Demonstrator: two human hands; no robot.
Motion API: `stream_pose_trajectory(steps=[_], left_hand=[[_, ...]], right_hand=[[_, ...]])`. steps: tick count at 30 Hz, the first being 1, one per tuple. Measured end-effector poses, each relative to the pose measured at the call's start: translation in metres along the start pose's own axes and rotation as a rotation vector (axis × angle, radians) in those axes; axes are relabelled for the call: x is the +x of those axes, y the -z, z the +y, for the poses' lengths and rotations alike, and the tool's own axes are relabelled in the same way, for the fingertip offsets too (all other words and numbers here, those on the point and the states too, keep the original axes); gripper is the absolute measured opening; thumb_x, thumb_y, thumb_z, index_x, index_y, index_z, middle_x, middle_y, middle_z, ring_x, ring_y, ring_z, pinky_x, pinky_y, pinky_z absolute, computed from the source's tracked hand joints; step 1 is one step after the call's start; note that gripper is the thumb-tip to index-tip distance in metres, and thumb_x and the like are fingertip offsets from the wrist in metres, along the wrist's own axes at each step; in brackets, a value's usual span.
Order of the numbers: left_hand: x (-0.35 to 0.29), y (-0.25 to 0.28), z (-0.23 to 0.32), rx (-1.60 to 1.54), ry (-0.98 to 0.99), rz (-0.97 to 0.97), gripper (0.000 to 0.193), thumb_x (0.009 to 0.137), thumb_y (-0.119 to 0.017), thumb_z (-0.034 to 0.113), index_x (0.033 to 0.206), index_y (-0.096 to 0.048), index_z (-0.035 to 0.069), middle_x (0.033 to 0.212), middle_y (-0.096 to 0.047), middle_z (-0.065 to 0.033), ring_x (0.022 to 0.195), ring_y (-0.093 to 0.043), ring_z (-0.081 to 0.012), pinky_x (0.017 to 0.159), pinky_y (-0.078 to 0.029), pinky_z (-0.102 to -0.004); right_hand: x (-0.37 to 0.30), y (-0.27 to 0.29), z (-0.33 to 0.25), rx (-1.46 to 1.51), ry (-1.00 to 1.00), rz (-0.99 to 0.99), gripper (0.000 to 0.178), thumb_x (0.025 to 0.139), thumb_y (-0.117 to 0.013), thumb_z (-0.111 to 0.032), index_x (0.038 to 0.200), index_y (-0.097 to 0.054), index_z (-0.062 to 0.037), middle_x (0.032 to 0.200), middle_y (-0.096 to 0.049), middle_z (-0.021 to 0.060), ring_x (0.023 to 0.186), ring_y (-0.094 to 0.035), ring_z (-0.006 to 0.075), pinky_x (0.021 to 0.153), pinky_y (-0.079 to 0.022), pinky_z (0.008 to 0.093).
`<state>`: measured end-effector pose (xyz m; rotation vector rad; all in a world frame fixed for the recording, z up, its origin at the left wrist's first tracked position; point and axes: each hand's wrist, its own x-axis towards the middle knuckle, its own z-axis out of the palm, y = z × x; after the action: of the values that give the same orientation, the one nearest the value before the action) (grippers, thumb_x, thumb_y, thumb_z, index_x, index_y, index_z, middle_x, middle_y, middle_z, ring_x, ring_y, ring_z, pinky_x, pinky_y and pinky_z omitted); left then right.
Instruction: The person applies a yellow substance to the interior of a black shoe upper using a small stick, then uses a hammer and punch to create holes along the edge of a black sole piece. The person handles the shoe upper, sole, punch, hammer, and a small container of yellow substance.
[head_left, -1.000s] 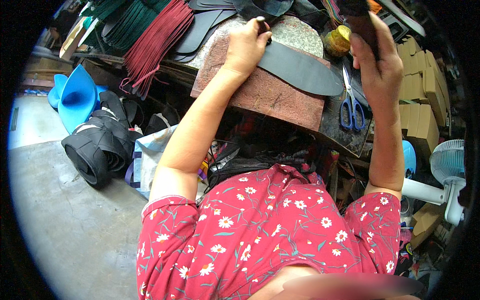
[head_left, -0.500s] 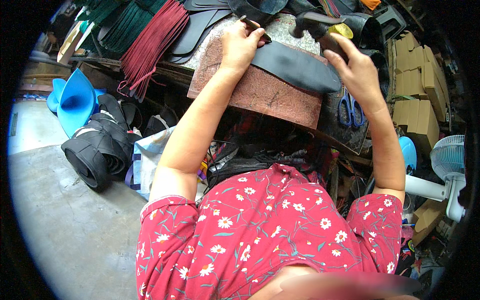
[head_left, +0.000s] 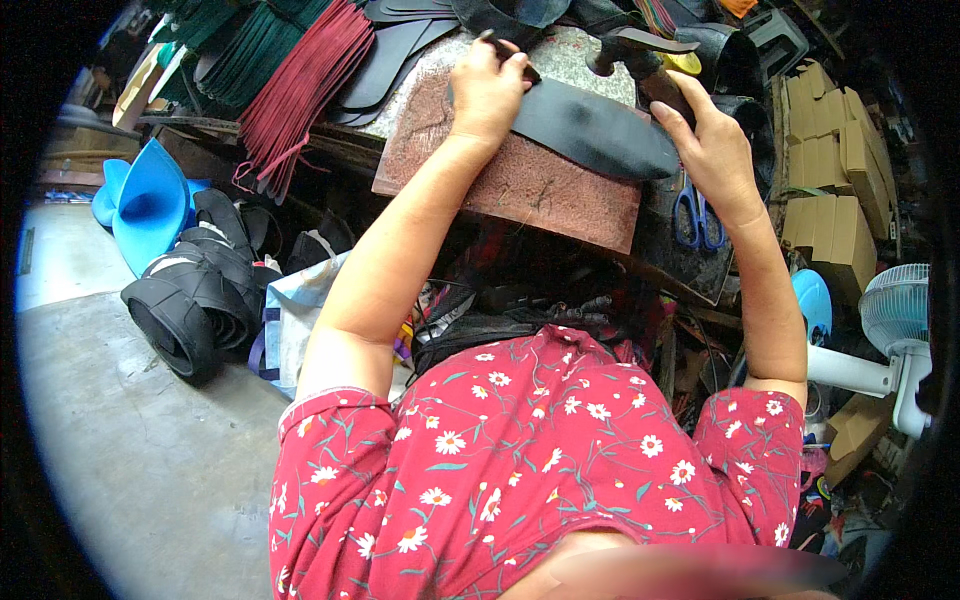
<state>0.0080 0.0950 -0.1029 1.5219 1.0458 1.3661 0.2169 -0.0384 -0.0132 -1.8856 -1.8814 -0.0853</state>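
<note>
A cluttered workshop counter (head_left: 690,265) carries a reddish-brown mat (head_left: 520,180) near its front edge. On the mat lies a dark shoe sole (head_left: 590,130), its long axis running from the far left toward the right edge. The left hand (head_left: 487,88) presses flat on the sole's left end, covering its tip. The right hand (head_left: 712,150) is clenched around a hammer (head_left: 640,60), head just above the sole. Blue-handled scissors (head_left: 697,212) lie near the right edge.

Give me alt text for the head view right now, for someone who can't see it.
Seen from above, a person's left hand presses a dark shoe sole flat on a reddish-brown work board, while the right hand grips a hammer over the sole's far end. Blue-handled scissors lie to the right.
</note>
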Motion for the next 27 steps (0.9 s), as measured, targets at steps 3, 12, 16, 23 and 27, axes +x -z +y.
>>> stream_pose_trajectory(steps=[3, 12, 16, 23, 27], left_hand=[[0.004, 0.004, -0.009, -0.312, 0.155, -0.065, 0.008, 0.088, -0.065, 0.006, 0.091, -0.063, -0.001, 0.081, -0.07, -0.0122, 0.067, -0.069, -0.0147, 0.06, -0.058, -0.0271], [-0.007, -0.004, 0.009, 0.462, -0.507, -0.062, 0.021, 0.084, -0.07, 0.015, 0.097, -0.059, 0.004, 0.077, -0.067, -0.0208, 0.072, -0.068, -0.0359, 0.066, -0.054, -0.042], [-0.009, -0.008, 0.013, 0.555, -0.453, -0.111, 0.019, 0.086, -0.068, 0.015, 0.099, -0.059, 0.004, 0.079, -0.067, -0.0196, 0.074, -0.068, -0.0362, 0.065, -0.054, -0.0412], [0.001, -0.002, -0.005, -0.172, 0.106, -0.172, 0.011, 0.088, -0.067, 0.007, 0.096, -0.062, 0.0, 0.082, -0.071, -0.0109, 0.072, -0.07, -0.0141, 0.061, -0.056, -0.0278], [-0.002, -0.005, 0.0, 0.137, -0.164, -0.181, 0.018, 0.085, -0.07, 0.011, 0.099, -0.061, 0.002, 0.079, -0.07, -0.017, 0.07, -0.071, -0.0257, 0.063, -0.056, -0.0346]], right_hand=[[0.004, 0.006, 0.007, 0.05, -0.02, -0.004, 0.04, 0.092, -0.062, -0.04, 0.127, -0.058, -0.0198, 0.092, -0.07, 0.0195, 0.089, -0.068, 0.0382, 0.075, -0.054, 0.0437], [0.01, 0.058, -0.038, 0.379, 0.273, 0.31, 0.035, 0.096, -0.062, -0.014, 0.131, -0.057, -0.0091, 0.083, -0.063, -0.0005, 0.065, -0.053, 0.0041, 0.056, -0.044, 0.0199], [-0.002, 0.015, -0.016, -0.107, 0.106, 0.003, 0.04, 0.091, -0.064, -0.034, 0.128, -0.057, -0.0182, 0.102, -0.069, 0.0172, 0.09, -0.068, 0.0347, 0.074, -0.054, 0.0419], [0.003, 0.022, 0.009, 0.104, 0.007, 0.061, 0.041, 0.092, -0.061, -0.043, 0.126, -0.06, -0.0193, 0.097, -0.07, 0.0196, 0.091, -0.068, 0.0379, 0.075, -0.054, 0.0418], [0.005, 0.066, -0.022, 0.332, 0.075, 0.171, 0.039, 0.096, -0.064, -0.021, 0.133, -0.058, -0.01, 0.088, -0.065, 0.0, 0.065, -0.051, 0.003, 0.054, -0.042, 0.0184]])
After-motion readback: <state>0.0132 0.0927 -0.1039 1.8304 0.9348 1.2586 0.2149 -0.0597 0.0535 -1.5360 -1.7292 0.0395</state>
